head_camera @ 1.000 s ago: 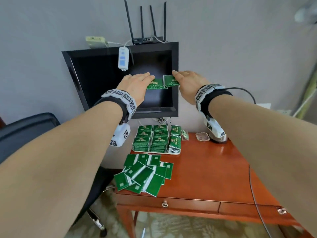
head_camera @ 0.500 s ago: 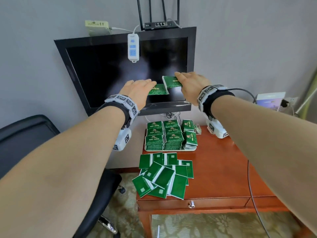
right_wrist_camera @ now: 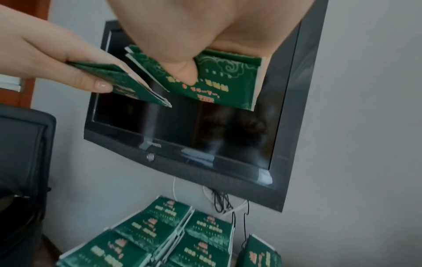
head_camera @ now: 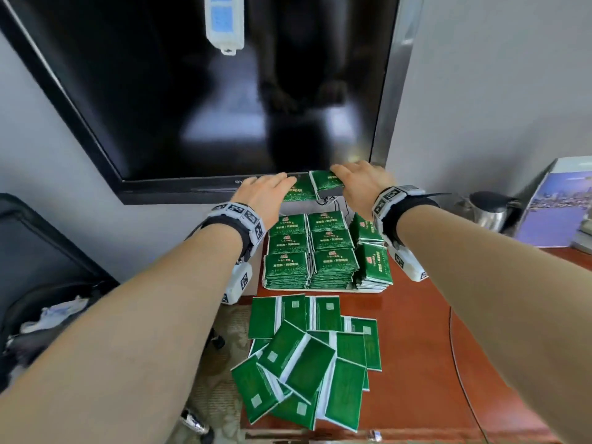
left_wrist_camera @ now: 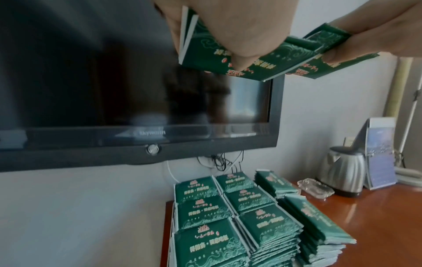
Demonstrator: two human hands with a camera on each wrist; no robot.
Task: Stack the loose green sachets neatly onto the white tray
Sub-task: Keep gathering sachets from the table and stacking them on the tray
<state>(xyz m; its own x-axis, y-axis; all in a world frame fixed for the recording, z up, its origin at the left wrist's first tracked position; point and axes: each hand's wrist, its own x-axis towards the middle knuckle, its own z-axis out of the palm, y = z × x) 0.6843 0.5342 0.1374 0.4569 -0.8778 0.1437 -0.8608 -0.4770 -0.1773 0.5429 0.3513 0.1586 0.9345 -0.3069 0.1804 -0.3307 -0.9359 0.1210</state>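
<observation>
Both hands hover side by side above the back of the white tray (head_camera: 320, 290), which holds several neat stacks of green sachets (head_camera: 315, 251). My left hand (head_camera: 275, 187) pinches a small bundle of sachets (left_wrist_camera: 205, 54) between thumb and fingers. My right hand (head_camera: 342, 176) pinches another small bundle (right_wrist_camera: 223, 77), its edge nearly touching the left bundle. A loose pile of green sachets (head_camera: 314, 357) lies fanned out on the wooden desk (head_camera: 416, 347) in front of the tray.
A wall-mounted TV (head_camera: 224, 91) hangs just behind the hands, with a white power strip (head_camera: 224, 20) dangling over it. A steel kettle (head_camera: 490, 213), a brochure stand (head_camera: 557, 206) and a glass ashtray (left_wrist_camera: 317, 187) sit at the desk's right. A black chair (head_camera: 38, 251) stands left.
Both hands have come down together from in front of the TV screen to just above the tray stacks, each still holding its sachets. The head view has tipped downward and closer.
</observation>
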